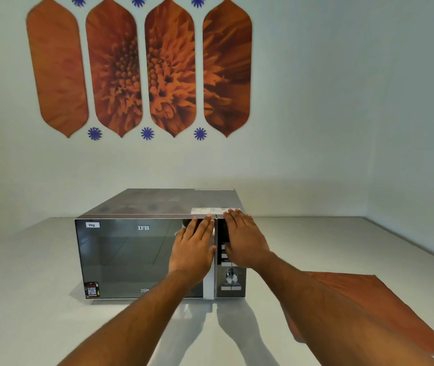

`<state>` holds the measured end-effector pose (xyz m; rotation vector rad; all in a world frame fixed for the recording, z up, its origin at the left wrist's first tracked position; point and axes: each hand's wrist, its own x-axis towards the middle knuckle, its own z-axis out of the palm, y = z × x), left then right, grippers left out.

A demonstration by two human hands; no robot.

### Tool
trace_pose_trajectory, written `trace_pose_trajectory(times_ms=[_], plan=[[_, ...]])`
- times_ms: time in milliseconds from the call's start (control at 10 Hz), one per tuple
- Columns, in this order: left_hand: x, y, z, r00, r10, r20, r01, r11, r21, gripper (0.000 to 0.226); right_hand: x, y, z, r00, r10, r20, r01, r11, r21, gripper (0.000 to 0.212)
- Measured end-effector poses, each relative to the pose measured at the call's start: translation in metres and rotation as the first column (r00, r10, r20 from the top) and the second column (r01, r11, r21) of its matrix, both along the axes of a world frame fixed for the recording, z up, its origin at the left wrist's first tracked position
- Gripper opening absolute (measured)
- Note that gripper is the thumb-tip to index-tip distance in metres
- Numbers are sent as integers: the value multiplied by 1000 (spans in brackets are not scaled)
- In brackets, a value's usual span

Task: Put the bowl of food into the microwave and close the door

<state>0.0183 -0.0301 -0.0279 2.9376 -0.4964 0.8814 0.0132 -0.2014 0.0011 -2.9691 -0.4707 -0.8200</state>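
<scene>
Pressing flat on the front of the microwave point(157, 249), both hands have their fingers spread open and hold nothing. The left hand point(193, 245) lies on the dark glass door point(131, 260), near the door's right edge. Its fingers point(202, 224) point up and reach almost to the top of the door. The right hand point(244, 241) lies just beside it on the button panel point(230, 276). Its fingers point(233, 217) reach the top front edge, touching the white stickers point(210, 210) there. The two hands are close together but do not touch.

The door is shut flat against the front. The glass is dark and shiny, so I cannot tell if the bowl of food is inside. No bowl shows on the counter point(25, 299).

Below the right hand is a round silver knob point(231, 277) with small buttons under it. Left of the left fingers, near the top of the door, are silver letters point(143, 227). Far left of them, in the top corner, is a small white label that says Veg point(92, 224). Down in the bottom left corner is a sticker with a square code point(92, 289).

The microwave sits on the pale counter. A brown-orange cloth point(368, 307) lies on the counter under the right arm. On the wall point(342, 101) above are four orange flower pictures point(142, 70) with little blue flower shapes point(147, 133) between their tips.
</scene>
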Motion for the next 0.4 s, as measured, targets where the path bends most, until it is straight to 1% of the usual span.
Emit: trace_pose_trajectory(times_ms=[100, 200, 300, 400], plan=[[-2, 1, 4, 999, 38, -13, -39, 999, -34, 75, -1, -2, 5, 997, -2, -72, 2, 1000, -5, 94], [-3, 0, 13, 997, 80, -10, -81, 995, -61, 79, 0, -6, 8, 994, -14, -106, 15, 1000, 6, 97], [-3, -1, 31, 997, 82, -4, -82, 996, -37, 80, -5, -9, 16, 993, -58, -103, 59, 998, 11, 98], [-4, -4, 51, 996, 87, 29, -86, 996, -9, 80, -4, -14, 29, 994, -92, -51, 92, 996, 12, 97]])
